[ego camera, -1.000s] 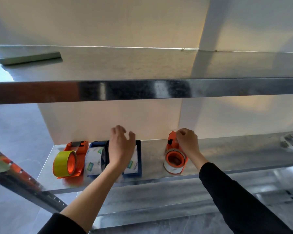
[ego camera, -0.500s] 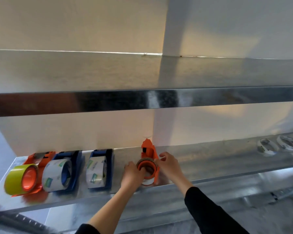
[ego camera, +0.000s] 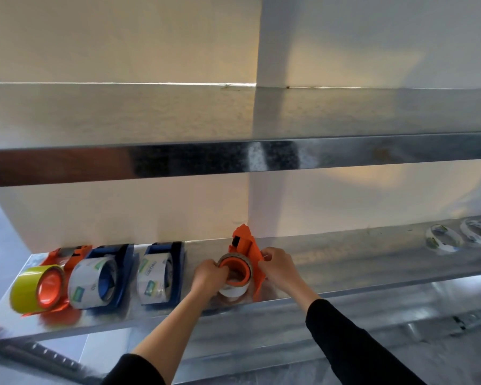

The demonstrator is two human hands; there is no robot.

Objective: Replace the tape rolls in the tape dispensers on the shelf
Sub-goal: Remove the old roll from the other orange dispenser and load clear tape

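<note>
Hands first: left hand (ego camera: 208, 276) curls around the nearly spent roll (ego camera: 233, 290), and right hand (ego camera: 278, 266) pinches the orange dispenser (ego camera: 243, 240) near the shelf (ego camera: 345, 262) front edge. The roll looks light, thin and crushable, so grip its outer rim and pull straight off the hub. Farther right lie 2 spare rolls (ego camera: 443, 240)

Four tape dispensers (ego camera: 244, 243), two loose rolls (ego camera: 442, 240).

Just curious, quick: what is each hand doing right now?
Left hand: closed, gripping the tape roll on the orange dispenser.
Right hand: closed, holding that dispenser's frame.
</note>
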